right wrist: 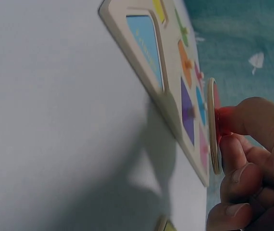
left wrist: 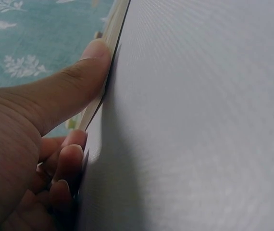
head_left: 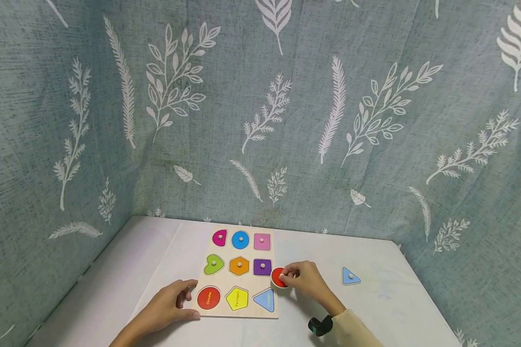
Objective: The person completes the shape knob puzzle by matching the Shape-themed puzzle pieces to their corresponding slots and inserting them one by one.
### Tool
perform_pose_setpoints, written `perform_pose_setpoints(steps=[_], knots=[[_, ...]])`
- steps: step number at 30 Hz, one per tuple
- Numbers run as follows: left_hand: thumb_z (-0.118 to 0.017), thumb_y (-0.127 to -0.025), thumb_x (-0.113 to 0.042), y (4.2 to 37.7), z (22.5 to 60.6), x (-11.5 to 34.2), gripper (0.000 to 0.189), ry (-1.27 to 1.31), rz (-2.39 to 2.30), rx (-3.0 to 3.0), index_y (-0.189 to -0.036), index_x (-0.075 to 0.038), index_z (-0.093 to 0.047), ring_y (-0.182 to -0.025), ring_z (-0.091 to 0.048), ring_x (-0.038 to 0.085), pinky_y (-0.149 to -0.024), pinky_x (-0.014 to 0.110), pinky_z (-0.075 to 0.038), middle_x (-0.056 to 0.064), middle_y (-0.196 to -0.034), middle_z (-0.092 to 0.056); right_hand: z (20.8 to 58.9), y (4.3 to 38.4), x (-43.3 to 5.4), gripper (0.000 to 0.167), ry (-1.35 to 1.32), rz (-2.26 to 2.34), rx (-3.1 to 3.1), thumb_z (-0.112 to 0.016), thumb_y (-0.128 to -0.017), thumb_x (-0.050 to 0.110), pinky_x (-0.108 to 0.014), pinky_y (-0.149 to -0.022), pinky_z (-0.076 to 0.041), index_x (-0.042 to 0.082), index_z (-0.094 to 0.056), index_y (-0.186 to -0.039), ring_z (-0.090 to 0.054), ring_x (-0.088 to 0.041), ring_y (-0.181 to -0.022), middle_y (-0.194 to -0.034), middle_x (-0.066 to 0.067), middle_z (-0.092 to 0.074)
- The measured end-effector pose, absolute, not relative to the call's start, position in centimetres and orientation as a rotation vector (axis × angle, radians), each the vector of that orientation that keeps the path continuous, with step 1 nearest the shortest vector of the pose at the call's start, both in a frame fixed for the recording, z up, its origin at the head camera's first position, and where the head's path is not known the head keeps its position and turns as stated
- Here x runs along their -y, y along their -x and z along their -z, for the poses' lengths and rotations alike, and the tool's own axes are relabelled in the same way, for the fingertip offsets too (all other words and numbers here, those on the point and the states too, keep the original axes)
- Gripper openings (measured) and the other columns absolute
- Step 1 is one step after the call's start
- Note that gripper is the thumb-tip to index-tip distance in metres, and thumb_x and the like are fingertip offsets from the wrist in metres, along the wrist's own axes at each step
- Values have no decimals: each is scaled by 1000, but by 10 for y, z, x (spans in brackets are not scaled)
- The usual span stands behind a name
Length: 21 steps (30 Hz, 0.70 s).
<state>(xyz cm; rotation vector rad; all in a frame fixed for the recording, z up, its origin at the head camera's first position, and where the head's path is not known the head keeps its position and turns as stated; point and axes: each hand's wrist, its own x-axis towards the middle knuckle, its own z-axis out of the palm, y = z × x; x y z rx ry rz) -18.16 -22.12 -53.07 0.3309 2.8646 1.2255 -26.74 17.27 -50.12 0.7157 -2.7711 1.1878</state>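
A wooden shape puzzle board (head_left: 223, 312) lies on the table. My left hand (head_left: 171, 306) holds its near left corner, thumb (left wrist: 96, 50) against the front edge and fingers bent at the left side. In my right hand (head_left: 306, 279) a red round piece (head_left: 277, 276) is pinched by its small knob, raised beside the board's right edge; the right wrist view shows this disc (right wrist: 213, 127) standing edge-on. Bare recesses fill the near row: a red circle (head_left: 209, 298), a yellow pentagon (head_left: 237, 299) and a blue triangle (head_left: 266, 300). Knobbed pieces, such as the purple square (head_left: 258, 271), occupy the other rows.
A loose blue triangle piece (head_left: 347, 279) lies on the white-covered table (head_left: 399, 308), right of my right hand. At the bottom of the right wrist view, a yellow wooden-edged piece (right wrist: 168, 225) shows partly. Leaf-patterned cloth (head_left: 226, 120) hangs behind and at the sides.
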Motion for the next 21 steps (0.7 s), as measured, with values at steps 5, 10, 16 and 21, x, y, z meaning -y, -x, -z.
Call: perform_pose_setpoints(steps=[5, 10, 16, 21], knots=[[-98, -64, -35, 181, 531, 222, 87, -313, -1231, -2851, -133, 4, -61, -74, -47, 8, -63, 23, -42, -4, -88, -52, 501, 266, -159, 8, -755, -1192, 2765, -80, -88, 18, -21, -55, -40, 15, -75, -82, -48, -3, -60, -66, 12, -60], [-98, -64, -35, 182, 531, 222, 87, -321, -1231, -2846, -133, 5, -61, -74, -47, 8, -64, 23, -43, -4, -88, -52, 502, 265, -145, 11, -765, -1221, 2783, -82, -88, 21, -21, -56, -40, 15, -75, -83, -49, -5, -62, -66, 11, -60], [-97, -65, -36, 182, 529, 222, 89, -330, -1247, -2826, -134, 6, -60, -74, -47, 9, -64, 23, -43, -3, -88, -52, 502, 262, -128, 13, -787, -1264, 2799, -82, -89, 24, -20, -54, -39, 15, -75, -83, -49, -7, -63, -65, 9, -59], [-97, -66, -35, 181, 528, 222, 88, -332, -1231, -2821, -135, 6, -60, -75, -48, 9, -64, 22, -43, -3, -88, -52, 503, 261, -114, 12, -811, -1271, 2821, -81, -90, 25, -19, -55, -41, 17, -75, -83, -50, -6, -65, -65, 10, -58]])
